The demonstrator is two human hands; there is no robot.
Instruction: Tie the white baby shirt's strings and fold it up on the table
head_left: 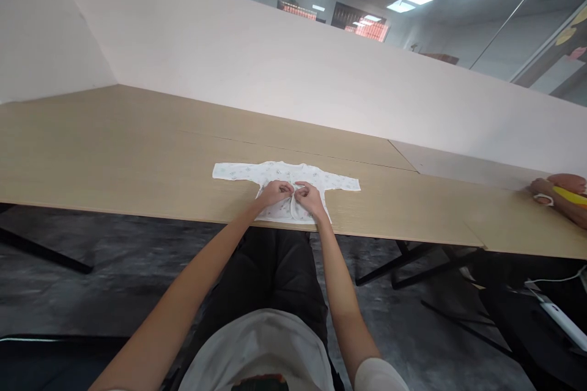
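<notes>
Work seems to centre on the front opening of a small white top [280, 172], which lies face up near the front edge of the worktop [156, 159], neckline away from the person and hem toward them. Both sleeves are spread out to the sides, so the garment is flat except in the middle, where the cloth is raised and loosely creased.

The left hand [277, 193] has its fingertips pinched on the cloth at the opening; the right hand [308, 198] pinches it just beside, the two almost meeting. My reading is that the step in hand is bringing the front edges together, though whether a fastener sits between the fingers is too small to tell. Below them the opening is loose down toward the hem. The next move calls for steady hold on one side, fine pressure from the other, and the two edges kept level.
</notes>
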